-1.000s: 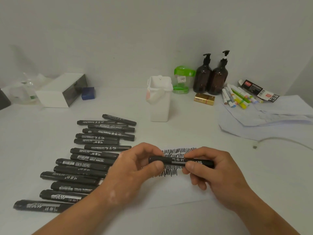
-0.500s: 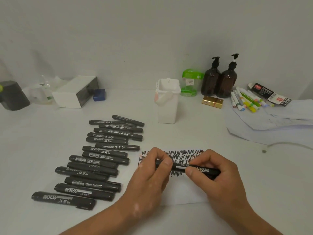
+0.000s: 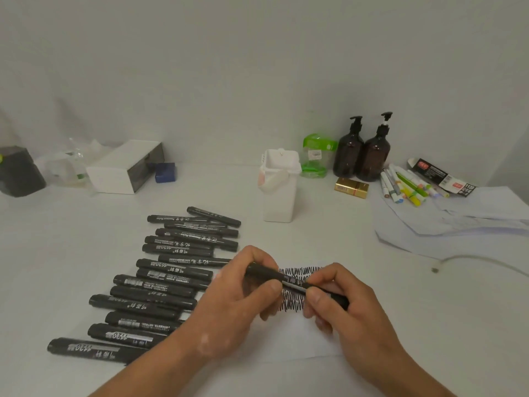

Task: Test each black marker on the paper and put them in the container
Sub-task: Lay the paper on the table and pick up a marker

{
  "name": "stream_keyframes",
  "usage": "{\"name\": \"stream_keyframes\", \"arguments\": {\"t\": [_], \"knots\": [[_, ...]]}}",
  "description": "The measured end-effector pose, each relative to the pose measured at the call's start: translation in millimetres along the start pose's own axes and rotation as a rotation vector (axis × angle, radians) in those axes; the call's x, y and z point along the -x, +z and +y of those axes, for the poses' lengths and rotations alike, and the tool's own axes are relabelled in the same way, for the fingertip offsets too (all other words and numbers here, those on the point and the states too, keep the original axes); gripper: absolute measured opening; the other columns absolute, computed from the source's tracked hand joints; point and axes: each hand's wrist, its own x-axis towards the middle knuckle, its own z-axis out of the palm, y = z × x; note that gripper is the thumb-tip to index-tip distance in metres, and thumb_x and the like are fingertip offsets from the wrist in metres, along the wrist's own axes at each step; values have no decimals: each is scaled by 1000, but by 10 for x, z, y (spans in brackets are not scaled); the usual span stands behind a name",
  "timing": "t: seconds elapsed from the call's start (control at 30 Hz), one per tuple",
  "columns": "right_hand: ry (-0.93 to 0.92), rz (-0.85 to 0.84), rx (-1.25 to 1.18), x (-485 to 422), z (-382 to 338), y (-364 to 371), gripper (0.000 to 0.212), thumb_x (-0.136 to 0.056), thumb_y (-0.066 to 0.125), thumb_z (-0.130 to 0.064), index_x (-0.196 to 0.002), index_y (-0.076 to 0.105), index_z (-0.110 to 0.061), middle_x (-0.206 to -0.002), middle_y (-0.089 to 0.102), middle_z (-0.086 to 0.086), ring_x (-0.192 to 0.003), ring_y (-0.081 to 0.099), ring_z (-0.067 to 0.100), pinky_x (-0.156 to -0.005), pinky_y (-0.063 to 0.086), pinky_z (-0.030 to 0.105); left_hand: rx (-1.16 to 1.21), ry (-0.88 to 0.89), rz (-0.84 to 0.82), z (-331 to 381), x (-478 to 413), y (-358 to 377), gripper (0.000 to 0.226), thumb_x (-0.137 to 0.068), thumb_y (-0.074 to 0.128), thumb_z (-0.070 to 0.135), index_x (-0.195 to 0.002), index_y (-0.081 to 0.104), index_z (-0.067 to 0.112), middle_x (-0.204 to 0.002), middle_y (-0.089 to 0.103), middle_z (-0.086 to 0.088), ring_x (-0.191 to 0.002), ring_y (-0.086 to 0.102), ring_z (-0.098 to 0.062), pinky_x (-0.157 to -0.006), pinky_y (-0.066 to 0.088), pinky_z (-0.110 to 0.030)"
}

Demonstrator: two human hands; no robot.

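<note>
Tabletop [image 3: 429, 310]: white.
Black marker [image 3: 294, 285]: held just above the paper [image 3: 303, 342] by both hands. The left hand [image 3: 237, 305] has its fingers [image 3: 272, 287] curled round one end; the right hand [image 3: 343, 308] pinches the other.
Paper: white sheet, with black zigzag scribbles [image 3: 297, 303] under the marker.
Loose black markers [image 3: 160, 282]: capped, in a row side by side, left of the paper.
Container [image 3: 279, 196]: white, upright, behind the paper.
Far edge: two amber pump bottles [image 3: 360, 156], gold box [image 3: 351, 188], coloured pens [image 3: 406, 187], white box [image 3: 120, 170].
</note>
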Motion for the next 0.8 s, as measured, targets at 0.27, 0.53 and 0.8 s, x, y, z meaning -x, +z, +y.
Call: {"name": "stream_keyframes", "arguments": {"t": [0.27, 0.53, 0.8], "knots": [[-108, -133, 600, -105, -181, 144, 26, -79, 59, -58, -93, 65, -36, -98, 73, -20, -96, 68, 2, -85, 55, 26, 14, 40, 69, -26, 9, -102, 25, -85, 69, 37, -105, 73, 24, -96, 75, -4, -93, 71, -20, -82, 55, -25], [-226, -192, 708, -527, -681, 110, 24, -85, 66, -54, -108, 69, -46, -82, 67, -15, -80, 64, 7, -74, 55, 31, -127, 42, 63, 64, 13, -197, 19, -96, 59, 30, -106, 75, 29, -80, 73, 13, -69, 65, 2, -65, 48, -8], [-356, 185, 521, -1231, -1552, -486, 10, -83, 72, -40, -83, 75, -30, -57, 61, -7, -50, 51, 12, -51, 44, 24, 189, -209, 124, -73, -38, -186, 14, -89, 71, 30, -96, 79, 20, -76, 72, -3, -66, 62, -15, -63, 51, -20]]}}
